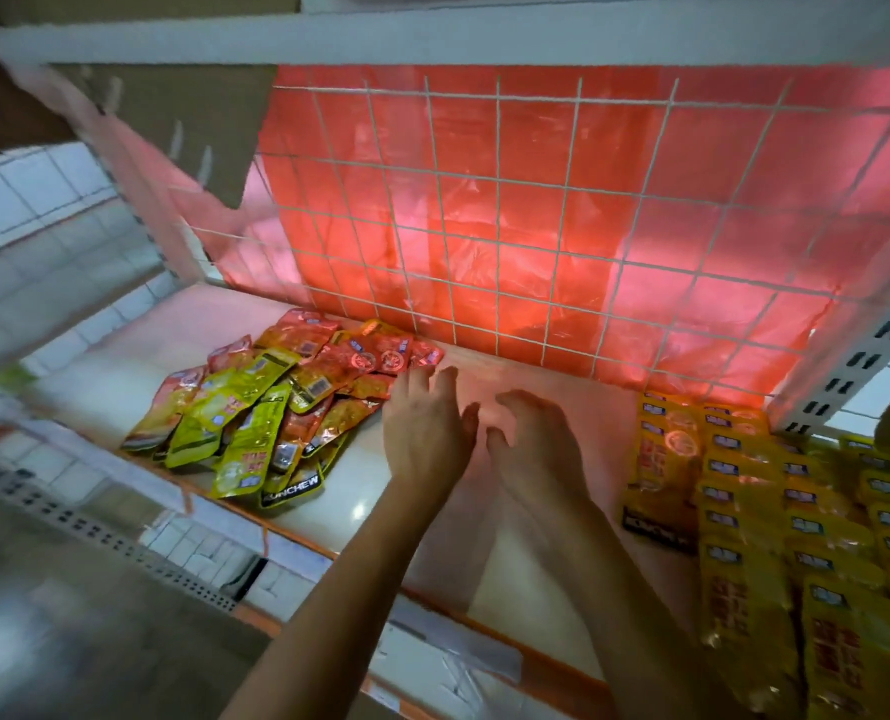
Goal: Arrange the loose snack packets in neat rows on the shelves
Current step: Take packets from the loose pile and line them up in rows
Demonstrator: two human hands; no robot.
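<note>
A loose heap of red, orange and yellow-green snack packets (271, 402) lies on the left part of the white shelf (364, 501). Yellow packets (775, 517) lie in overlapping rows on the right. My left hand (427, 428) hovers just right of the heap, fingers spread, its fingertips near the red packets at the back. My right hand (536, 444) is beside it over bare shelf, fingers loosely curled. Neither hand holds anything.
A white wire grid (500, 241) backed by red plastic sheet closes the shelf's rear. Another white shelf board (432, 41) hangs overhead. A slotted upright (858, 361) stands at the right. An orange strip (526, 662) edges the shelf front. Tiled floor shows at the left.
</note>
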